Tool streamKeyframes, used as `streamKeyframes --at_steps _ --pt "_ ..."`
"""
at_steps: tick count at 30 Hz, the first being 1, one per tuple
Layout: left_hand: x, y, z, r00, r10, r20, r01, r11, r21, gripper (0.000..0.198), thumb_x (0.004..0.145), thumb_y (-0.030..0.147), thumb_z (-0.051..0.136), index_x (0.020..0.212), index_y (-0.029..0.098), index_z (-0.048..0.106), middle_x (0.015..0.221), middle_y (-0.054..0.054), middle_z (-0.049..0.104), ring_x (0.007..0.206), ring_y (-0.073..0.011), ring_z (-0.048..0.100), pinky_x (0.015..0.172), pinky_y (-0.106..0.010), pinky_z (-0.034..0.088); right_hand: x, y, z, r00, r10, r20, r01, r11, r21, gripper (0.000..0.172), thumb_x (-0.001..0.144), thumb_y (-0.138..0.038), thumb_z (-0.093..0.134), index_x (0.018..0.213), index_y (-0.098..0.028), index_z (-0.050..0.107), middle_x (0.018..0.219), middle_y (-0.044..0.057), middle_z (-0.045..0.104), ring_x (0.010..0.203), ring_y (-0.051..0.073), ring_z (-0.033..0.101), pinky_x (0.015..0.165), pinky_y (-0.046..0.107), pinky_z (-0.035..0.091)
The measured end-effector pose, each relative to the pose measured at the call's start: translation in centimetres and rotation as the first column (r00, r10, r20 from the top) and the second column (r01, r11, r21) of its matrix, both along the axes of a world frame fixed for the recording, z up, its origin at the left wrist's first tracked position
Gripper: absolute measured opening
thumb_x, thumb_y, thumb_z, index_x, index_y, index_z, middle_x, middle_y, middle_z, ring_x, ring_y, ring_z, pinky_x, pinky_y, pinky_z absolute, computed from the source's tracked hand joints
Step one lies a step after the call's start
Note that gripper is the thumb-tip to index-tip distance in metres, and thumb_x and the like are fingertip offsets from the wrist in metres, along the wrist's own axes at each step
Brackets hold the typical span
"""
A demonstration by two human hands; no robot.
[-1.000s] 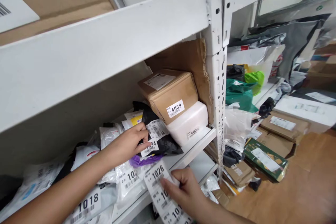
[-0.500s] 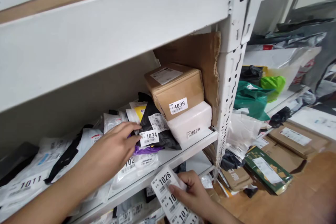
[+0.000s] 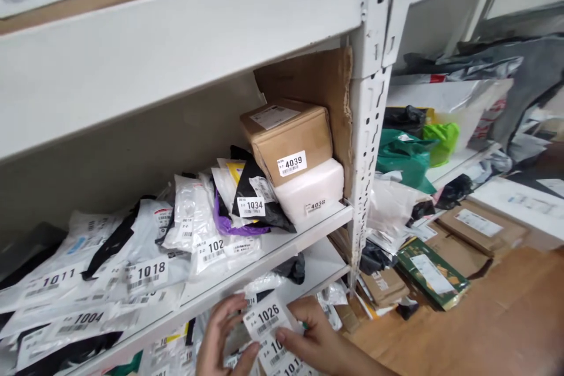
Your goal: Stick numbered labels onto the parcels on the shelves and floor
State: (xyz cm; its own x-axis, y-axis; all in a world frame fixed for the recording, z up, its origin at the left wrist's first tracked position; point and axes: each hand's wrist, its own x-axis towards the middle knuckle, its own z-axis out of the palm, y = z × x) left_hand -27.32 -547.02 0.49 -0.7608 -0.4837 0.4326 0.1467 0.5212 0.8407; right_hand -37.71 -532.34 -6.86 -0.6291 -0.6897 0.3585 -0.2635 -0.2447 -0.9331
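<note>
Both hands meet low in the picture on a strip of white number stickers; its top sticker reads 1026. My right hand pinches the strip from the right. My left hand touches the strip's left edge with curled fingers. Above them, the white metal shelf carries several labelled parcels: a black bag marked 1034, a brown box marked 4039 on a white box marked 4038, and white bags marked 1018 and 1011.
A white perforated shelf post stands right of the boxes. Beyond it lie green bags, grey bags and cardboard boxes on a wooden floor. A lower shelf holds more labelled bags.
My left hand has left the black 1034 bag on the shelf and come down to the sticker strip. The right hand stayed low with the strip. The view shifted left.
</note>
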Motion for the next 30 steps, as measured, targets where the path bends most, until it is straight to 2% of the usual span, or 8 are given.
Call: streamKeyframes --at_steps 2,4,7,12,16,19,25,30 --pt "0.7 -0.3 -2.0 0.990 -0.019 0.142 -0.023 0.956 0.293 0.055 0.079 0.049 0.073 0.127 0.025 0.061 0.114 -0.010 0.070 0.100 -0.0224 0.068 0.078 -0.025 0.057 1.4 0.4 -0.1 0.998 -0.024 -0.055 0.025 0.999 0.030 0.045 0.091 -0.049 0.058 0.063 -0.015 0.045 0.060 -0.002 0.042 0.058 0.006 0.039 0.056 0.021 0.027" --pt "2.0 -1.2 -3.7 0.949 -0.100 0.299 -0.021 0.926 0.377 0.048 0.073 0.054 0.077 0.104 0.018 0.071 0.087 -0.008 0.073 0.077 -0.0190 0.068 0.066 -0.022 0.055 2.9 0.8 -0.3 0.995 -0.032 -0.099 0.041 0.995 0.087 0.044 0.091 -0.045 0.059 0.062 -0.015 0.046 0.061 -0.002 0.043 0.058 0.006 0.040 0.057 0.021 0.028" --pt "4.9 -2.8 -6.0 0.887 -0.214 0.409 0.091 0.950 0.299 0.039 0.075 0.053 0.075 0.077 0.015 0.071 0.065 -0.003 0.067 0.062 -0.0147 0.061 0.059 -0.020 0.049 6.1 1.1 -1.4 0.994 -0.050 -0.098 0.064 0.987 0.148 0.039 0.090 -0.044 0.062 0.066 -0.014 0.055 0.066 -0.001 0.049 0.062 0.007 0.044 0.060 0.021 0.031" --pt "11.6 -4.5 -8.7 0.815 -0.321 0.482 0.312 0.945 0.100 0.033 0.088 0.047 0.062 0.075 0.017 0.069 0.072 -0.001 0.068 0.071 -0.0139 0.062 0.067 -0.020 0.046 13.6 0.4 -4.6 0.978 -0.202 0.041 0.197 0.974 0.108 0.039 0.085 -0.042 0.071 0.116 -0.019 0.066 0.096 0.006 0.068 0.085 0.014 0.060 0.076 0.023 0.043" --pt "18.2 -4.9 -10.8 0.819 -0.279 0.502 0.310 0.950 0.021 0.037 0.088 0.047 0.061 0.066 0.017 0.062 0.062 0.001 0.058 0.061 -0.0119 0.055 0.059 -0.019 0.041 20.3 -0.9 -6.7 0.986 -0.159 0.055 0.153 0.983 0.105 0.028 0.089 -0.042 0.066 0.083 -0.015 0.070 0.078 0.004 0.065 0.075 0.013 0.058 0.070 0.023 0.041" --pt "22.8 -5.0 -12.8 0.851 -0.278 0.446 0.239 0.961 0.141 0.032 0.085 0.048 0.064 0.074 0.018 0.065 0.072 0.000 0.063 0.073 -0.0144 0.061 0.070 -0.020 0.047 24.9 -1.5 -8.0 0.982 -0.166 0.091 0.154 0.980 0.125 0.032 0.085 -0.044 0.070 0.075 -0.014 0.068 0.071 0.002 0.060 0.069 0.011 0.055 0.066 0.022 0.039" --pt "28.9 -4.3 -15.5 0.827 -0.322 0.461 0.248 0.945 0.215 0.040 0.085 0.050 0.062 0.063 0.017 0.058 0.060 0.002 0.055 0.059 -0.0112 0.050 0.057 -0.019 0.041 31.8 -0.8 -9.9 0.892 -0.241 0.382 0.189 0.967 0.169 0.040 0.077 -0.047 0.077 0.102 -0.016 0.069 0.077 0.002 0.064 0.064 0.010 0.055 0.059 0.021 0.040" --pt "30.8 -3.3 -16.7 0.818 -0.313 0.483 0.281 0.950 0.140 0.043 0.088 0.050 0.056 0.061 0.018 0.051 0.056 0.004 0.049 0.056 -0.0099 0.046 0.057 -0.020 0.037 33.6 0.6 -10.5 0.841 -0.228 0.490 0.152 0.970 0.191 0.037 0.074 -0.043 0.081 0.095 -0.015 0.069 0.077 0.001 0.065 0.066 0.009 0.057 0.063 0.021 0.044"
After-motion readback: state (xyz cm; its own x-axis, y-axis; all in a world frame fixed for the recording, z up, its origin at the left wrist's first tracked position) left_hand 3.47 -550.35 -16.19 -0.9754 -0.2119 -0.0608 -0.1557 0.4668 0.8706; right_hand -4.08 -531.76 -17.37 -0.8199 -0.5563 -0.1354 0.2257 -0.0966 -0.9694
